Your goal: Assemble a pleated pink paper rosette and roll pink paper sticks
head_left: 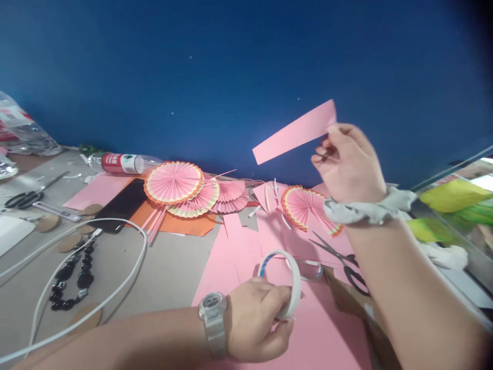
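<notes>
Nearest you, your left hand (258, 321) reaches in at the bottom centre of the frame, wearing a watch (213, 321), its fingers curled around a roll of white tape (295, 285). Your right hand (348, 164), right of centre, has thumb and fingers together on one end of a pink paper strip (295, 132), held up before the blue panel (231, 61). Pink sheets (327, 329) spread beneath both hands. Your right wrist, in a pale scrunchie (372, 208), overlaps part of a folded fan (298, 205); black scissors (342, 257) lie just beside that forearm. At mid-frame, round pink fans (174, 182) rest partly over orange paper (188, 225). On the left, a white cable (145, 246) loops across the tabletop, around black beads (85, 280) and up to a dark phone (121, 203); a bottle (119, 163) lies on its side behind the phone.
</notes>
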The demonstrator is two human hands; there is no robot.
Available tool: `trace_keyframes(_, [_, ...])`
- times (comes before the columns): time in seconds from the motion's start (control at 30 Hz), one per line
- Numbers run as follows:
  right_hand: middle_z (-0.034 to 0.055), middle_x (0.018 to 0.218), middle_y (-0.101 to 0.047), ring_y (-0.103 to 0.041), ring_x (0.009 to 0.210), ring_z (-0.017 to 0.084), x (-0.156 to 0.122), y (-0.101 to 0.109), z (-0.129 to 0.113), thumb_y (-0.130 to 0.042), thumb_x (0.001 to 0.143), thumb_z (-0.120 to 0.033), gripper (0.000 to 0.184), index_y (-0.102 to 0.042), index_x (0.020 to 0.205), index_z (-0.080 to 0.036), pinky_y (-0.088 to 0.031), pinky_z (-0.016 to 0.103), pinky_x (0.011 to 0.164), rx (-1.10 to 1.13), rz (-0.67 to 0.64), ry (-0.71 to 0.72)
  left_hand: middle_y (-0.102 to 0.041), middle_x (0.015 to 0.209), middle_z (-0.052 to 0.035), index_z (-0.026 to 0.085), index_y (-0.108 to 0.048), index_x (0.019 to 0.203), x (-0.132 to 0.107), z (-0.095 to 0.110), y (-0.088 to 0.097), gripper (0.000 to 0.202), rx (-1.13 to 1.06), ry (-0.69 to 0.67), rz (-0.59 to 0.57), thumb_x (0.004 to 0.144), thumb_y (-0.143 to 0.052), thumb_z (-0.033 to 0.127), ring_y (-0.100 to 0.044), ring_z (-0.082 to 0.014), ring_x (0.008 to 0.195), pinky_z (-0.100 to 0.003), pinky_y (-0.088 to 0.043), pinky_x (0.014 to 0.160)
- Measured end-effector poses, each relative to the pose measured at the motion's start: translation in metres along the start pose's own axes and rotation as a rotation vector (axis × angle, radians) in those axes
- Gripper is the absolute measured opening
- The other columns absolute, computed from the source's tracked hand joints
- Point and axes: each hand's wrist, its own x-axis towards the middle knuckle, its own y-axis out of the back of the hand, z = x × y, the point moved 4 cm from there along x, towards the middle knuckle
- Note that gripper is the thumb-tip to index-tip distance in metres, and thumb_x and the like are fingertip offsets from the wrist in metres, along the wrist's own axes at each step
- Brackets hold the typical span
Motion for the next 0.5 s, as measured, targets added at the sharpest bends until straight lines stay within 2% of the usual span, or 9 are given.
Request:
trace_keyframes(0.07, [0.005,0.096,-0.061,-0.061,0.081,0.016,-0.022,0.006,-0.019,-0.035,0.092,-0.041,0.026,-0.044,0.11,-0.025,-0.048,0.031,0.071,0.04,0.026,0.091,-0.056,0.061,0.0003,0.016,-0.039,0.105,-0.002,0.002,-0.003,0.032,-0.003,-0.067,0.005,0.074,-0.044,0.017,-0.053,-0.0154,0.053,-0.029,-0.045,0.065])
trace_keyframes(0.1, [0.004,0.092,-0.062,-0.061,0.079,0.017,-0.037,0.002,-0.025,-0.042,0.09,-0.037,0.019,-0.048,0.105,-0.028,-0.049,0.033,0.073,0.044,-0.043,0.148,-0.056,0.06,0.0005,0.016,-0.039,0.105,-0.003,0.003,-0.005,0.03,-0.002,-0.117,0.001,0.075,-0.044,0.019,-0.052,-0.0154,0.051,-0.029,-0.044,0.062])
trace_keyframes(0.17, [0.0016,0.087,-0.065,-0.061,0.08,0.018,-0.073,-0.014,-0.029,-0.053,0.084,-0.024,0.007,-0.057,0.089,-0.028,-0.049,0.033,0.075,0.028,-0.236,0.242,-0.057,0.058,0.0006,0.018,-0.042,0.102,-0.008,0.007,-0.01,0.026,0.016,-0.24,-0.041,0.077,-0.045,0.023,-0.052,-0.016,0.051,-0.029,-0.042,0.06])
trace_keyframes(0.2, [0.0005,0.084,-0.066,-0.062,0.08,0.018,-0.093,-0.026,-0.028,-0.052,0.083,-0.02,0.011,-0.06,0.086,-0.028,-0.05,0.033,0.076,0.028,-0.371,0.291,-0.058,0.058,0.0003,0.019,-0.043,0.102,-0.011,0.01,-0.012,0.023,0.022,-0.309,-0.084,0.08,-0.045,0.024,-0.054,-0.0163,0.053,-0.03,-0.041,0.061])
trace_keyframes(0.27, [0.0022,0.087,-0.067,-0.061,0.081,0.017,-0.133,-0.051,-0.02,-0.042,0.086,-0.014,0.022,-0.059,0.095,-0.025,-0.05,0.033,0.074,-0.031,-0.7,0.404,-0.063,0.064,-0.0007,0.021,-0.044,0.105,-0.016,0.014,-0.015,0.021,-0.002,-0.433,-0.165,0.084,-0.043,0.022,-0.056,-0.0164,0.058,-0.03,-0.041,0.065])
trace_keyframes(0.3, [0.0032,0.085,-0.067,-0.061,0.079,0.018,-0.149,-0.059,-0.013,-0.042,0.085,-0.013,0.023,-0.059,0.096,-0.024,-0.05,0.034,0.074,-0.095,-0.779,0.422,-0.064,0.068,-0.0013,0.022,-0.044,0.107,-0.019,0.015,-0.016,0.022,-0.023,-0.47,-0.185,0.085,-0.042,0.021,-0.057,-0.0166,0.061,-0.031,-0.041,0.067])
trace_keyframes(0.37, [0.0045,0.081,-0.067,-0.061,0.075,0.02,-0.172,-0.067,-0.004,-0.044,0.083,-0.013,0.023,-0.06,0.095,-0.023,-0.05,0.037,0.071,-0.145,-0.817,0.456,-0.066,0.071,-0.0023,0.02,-0.044,0.11,-0.02,0.016,-0.014,0.024,-0.054,-0.5,-0.159,0.086,-0.042,0.022,-0.057,-0.0171,0.063,-0.031,-0.042,0.069])
trace_keyframes(0.4, [0.0047,0.083,-0.067,-0.061,0.076,0.021,-0.18,-0.067,0.001,-0.045,0.083,-0.017,0.023,-0.06,0.098,-0.025,-0.05,0.038,0.07,-0.159,-0.814,0.415,-0.065,0.069,-0.0023,0.019,-0.045,0.11,-0.02,0.016,-0.012,0.025,-0.056,-0.494,-0.12,0.086,-0.042,0.023,-0.056,-0.0173,0.062,-0.031,-0.042,0.068])
trace_keyframes(0.5, [0.0042,0.088,-0.064,-0.06,0.078,0.023,-0.192,-0.053,0.008,-0.045,0.085,-0.024,0.027,-0.054,0.109,-0.032,-0.05,0.039,0.069,-0.078,-0.654,0.24,-0.059,0.062,-0.0007,0.018,-0.044,0.113,-0.015,0.014,-0.002,0.031,-0.064,-0.379,0.054,0.083,-0.045,0.023,-0.054,-0.0162,0.058,-0.029,-0.042,0.065])
